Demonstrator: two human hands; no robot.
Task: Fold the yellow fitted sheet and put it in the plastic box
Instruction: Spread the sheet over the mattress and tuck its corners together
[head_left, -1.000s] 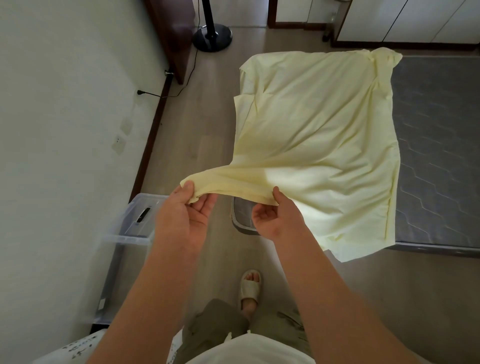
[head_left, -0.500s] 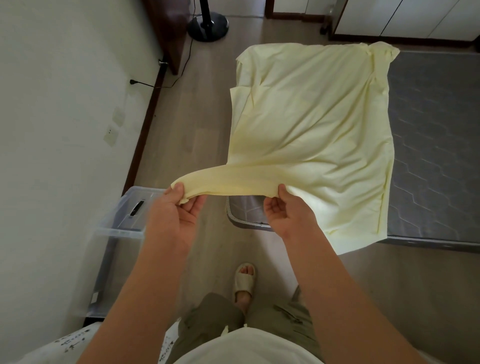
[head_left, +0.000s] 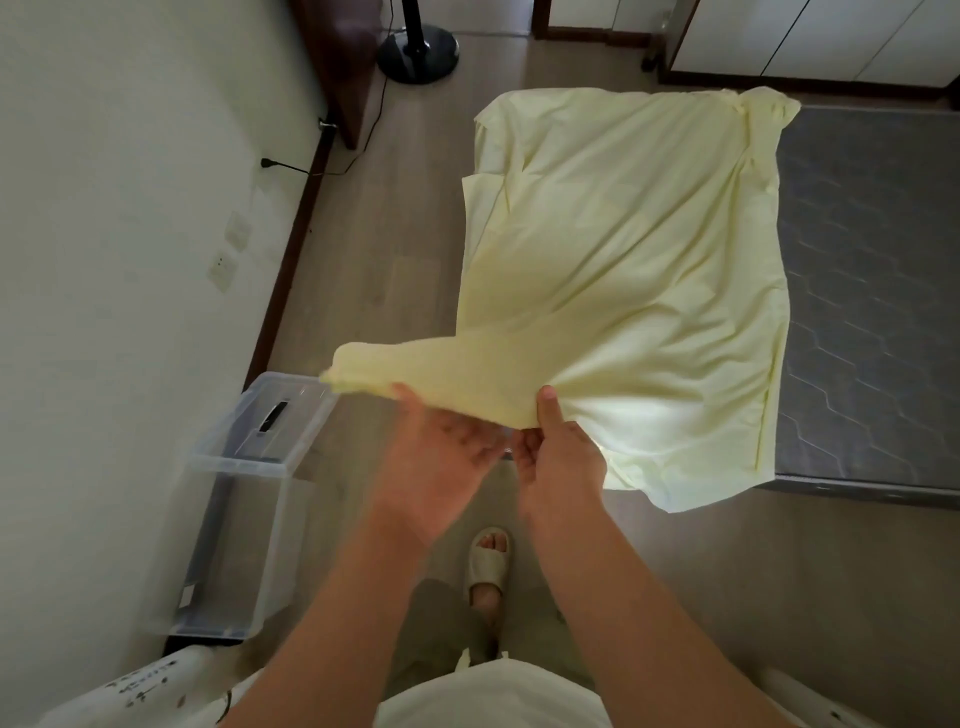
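Two hands: nearly touching now, apart a moment ago.
Left hand (head_left: 441, 447): released from the corner, fingers spread beneath the yellow fitted sheet (head_left: 623, 260).
Right hand (head_left: 561, 457): pinching the hem, thumb on top.
Sheet: ahead on the mattress (head_left: 872, 312); loose corner left, above the plastic box (head_left: 244, 467).
Meaning: probably a regrip; folding unfinished.

Dim room; bright patch on the yellow fitted sheet (head_left: 623, 260), left hand (head_left: 441, 457) seemingly motion-blurred.

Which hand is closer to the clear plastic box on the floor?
Left. The left hand is just right of the plastic box; the right hand is farther right, pinching the yellow sheet.
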